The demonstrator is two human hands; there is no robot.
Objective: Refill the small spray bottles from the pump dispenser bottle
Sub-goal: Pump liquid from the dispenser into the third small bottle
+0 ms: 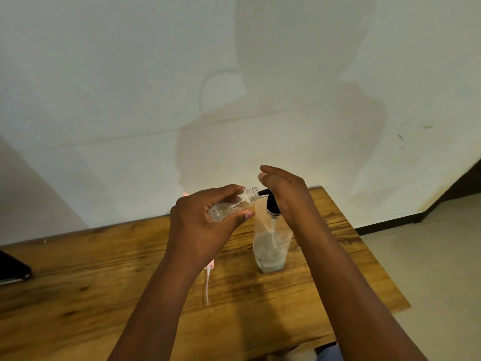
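Note:
My left hand (205, 220) grips a small clear spray bottle (234, 204) with its cap off, tilted so the open neck points right at the black pump nozzle. The pump dispenser bottle (270, 246) stands upright on the wooden table (104, 269), translucent, with liquid in its lower part. My right hand (283, 191) rests on top of the black pump head (272, 204), palm down, fingers fairly straight. A pink spray cap with a white dip tube (208, 280) lies on the table, partly hidden under my left wrist.
A dark flat object (13, 267) lies at the table's left edge. Another pink item (185, 194) peeks out behind my left hand near the wall. The table's right edge drops to a light floor.

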